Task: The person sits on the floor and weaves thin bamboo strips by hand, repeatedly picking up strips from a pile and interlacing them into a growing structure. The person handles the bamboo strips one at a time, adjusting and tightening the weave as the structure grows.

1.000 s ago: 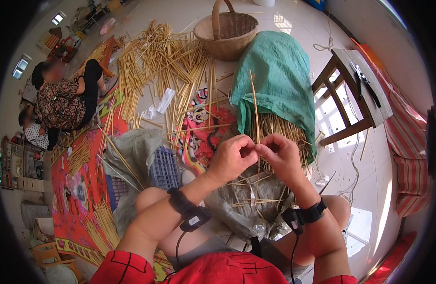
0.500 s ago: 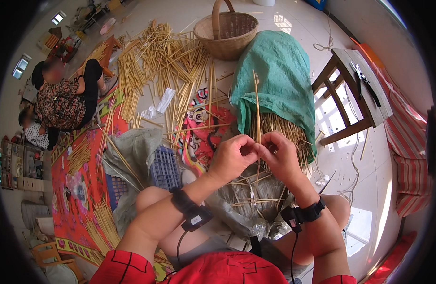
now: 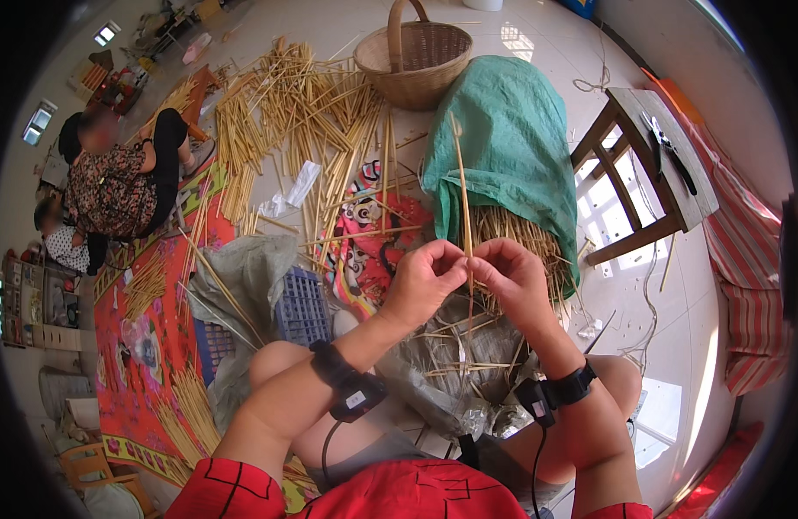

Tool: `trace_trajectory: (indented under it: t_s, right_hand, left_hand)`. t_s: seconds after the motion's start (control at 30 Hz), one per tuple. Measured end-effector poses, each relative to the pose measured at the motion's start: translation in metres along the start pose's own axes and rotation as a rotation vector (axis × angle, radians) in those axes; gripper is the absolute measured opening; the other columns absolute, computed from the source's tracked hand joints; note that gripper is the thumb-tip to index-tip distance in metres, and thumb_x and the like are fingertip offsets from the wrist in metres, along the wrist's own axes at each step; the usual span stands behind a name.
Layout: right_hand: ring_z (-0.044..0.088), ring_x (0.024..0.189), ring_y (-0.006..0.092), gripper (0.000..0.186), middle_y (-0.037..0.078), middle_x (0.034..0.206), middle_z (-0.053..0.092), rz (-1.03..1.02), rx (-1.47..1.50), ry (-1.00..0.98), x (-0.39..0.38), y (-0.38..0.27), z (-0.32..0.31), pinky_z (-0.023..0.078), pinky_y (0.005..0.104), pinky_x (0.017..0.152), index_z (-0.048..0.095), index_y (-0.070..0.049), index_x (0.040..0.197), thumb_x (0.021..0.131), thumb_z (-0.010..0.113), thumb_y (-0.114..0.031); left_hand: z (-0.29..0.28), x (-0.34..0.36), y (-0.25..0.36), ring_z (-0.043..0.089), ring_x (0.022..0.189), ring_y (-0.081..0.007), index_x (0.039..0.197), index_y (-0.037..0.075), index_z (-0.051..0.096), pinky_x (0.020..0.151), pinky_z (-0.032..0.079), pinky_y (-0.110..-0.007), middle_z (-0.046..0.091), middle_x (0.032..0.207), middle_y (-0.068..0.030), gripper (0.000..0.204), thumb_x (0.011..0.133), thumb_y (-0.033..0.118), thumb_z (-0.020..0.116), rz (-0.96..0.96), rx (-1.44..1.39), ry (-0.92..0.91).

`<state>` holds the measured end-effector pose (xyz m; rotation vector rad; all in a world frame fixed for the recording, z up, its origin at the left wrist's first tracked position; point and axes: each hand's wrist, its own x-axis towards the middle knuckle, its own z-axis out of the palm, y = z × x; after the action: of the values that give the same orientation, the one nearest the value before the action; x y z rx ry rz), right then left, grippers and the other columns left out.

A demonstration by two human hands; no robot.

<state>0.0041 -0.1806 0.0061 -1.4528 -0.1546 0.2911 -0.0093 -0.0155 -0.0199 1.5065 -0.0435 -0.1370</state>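
A thin, straw-coloured stalk (image 3: 464, 190) stands nearly upright between my hands, its pale tip in front of the green sack (image 3: 516, 121). My left hand (image 3: 423, 284) pinches it between thumb and fingertips. Close against it, my right hand (image 3: 511, 277) also has thumb and fingers closed on the stalk. Below the hands the thin lower end hangs over loose stalk pieces and crumpled grey plastic. Behind my right hand, a bundle of cut stalks (image 3: 513, 232) sticks out of the sack's mouth.
A wicker basket (image 3: 416, 65) stands behind the sack. Many loose stalks (image 3: 286, 121) cover the floor ahead left. A blue plastic crate (image 3: 302, 307) sits beside my left knee. On the wooden stool (image 3: 628, 108) at right lie pruning shears (image 3: 672, 156). Two people sit far left.
The stalk has tilted slightly left and shifted a little higher. My hands have moved slightly, the right fingers now lying flatter along the stalk.
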Motion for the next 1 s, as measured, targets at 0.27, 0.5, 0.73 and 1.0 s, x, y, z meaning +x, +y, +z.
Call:
trace_trajectory:
  t_s: [0.27, 0.5, 0.73, 1.0]
  right_hand:
    - [0.051, 0.068, 0.0031, 0.013, -0.002, 0.077, 0.06, 0.02, -0.068, -0.052, 0.002, 0.004, -0.009, 0.041, 0.0183, 0.06, 0.061, 0.0, 0.093, 0.093, 0.059, -0.014]
    - [0.044, 0.063, 0.0015, 0.014, -0.006, 0.074, 0.055, 0.083, 0.249, -0.103, 0.004, 0.012, -0.007, 0.037, 0.0176, 0.056, 0.058, -0.005, 0.092, 0.095, 0.058, -0.019]
    - [0.05, 0.065, 0.0043, 0.015, -0.002, 0.075, 0.057, 0.113, 0.094, -0.036, 0.002, 0.015, -0.004, 0.039, 0.0185, 0.058, 0.056, -0.004, 0.093, 0.096, 0.056, -0.019]
    - [0.056, 0.073, 0.0055, 0.011, 0.0, 0.079, 0.061, 0.039, 0.018, -0.031, 0.0, 0.019, 0.003, 0.046, 0.0204, 0.066, 0.059, 0.001, 0.095, 0.092, 0.06, -0.01]
  left_hand:
    - [0.001, -0.002, 0.006, 0.055, 0.071, -0.0033, 0.087, -0.001, 0.061, 0.065, 0.047, -0.02, 0.062, 0.078, 0.0014, 0.01, 0.088, 0.009, 0.063, -0.024, 0.057, 0.004]
    - [0.001, 0.0, 0.01, 0.053, 0.073, -0.0028, 0.088, 0.0, 0.06, 0.067, 0.045, -0.019, 0.06, 0.08, 0.0034, 0.008, 0.089, 0.008, 0.062, -0.093, -0.151, -0.064]
    - [0.0, 0.001, 0.004, 0.054, 0.073, -0.0036, 0.088, 0.001, 0.06, 0.067, 0.047, -0.02, 0.06, 0.08, 0.0024, 0.008, 0.088, 0.008, 0.063, -0.038, -0.035, -0.029]
    - [-0.001, 0.006, -0.003, 0.057, 0.072, -0.0058, 0.089, 0.0, 0.059, 0.067, 0.048, -0.021, 0.062, 0.08, 0.0005, 0.008, 0.086, 0.007, 0.063, 0.021, -0.093, 0.05]
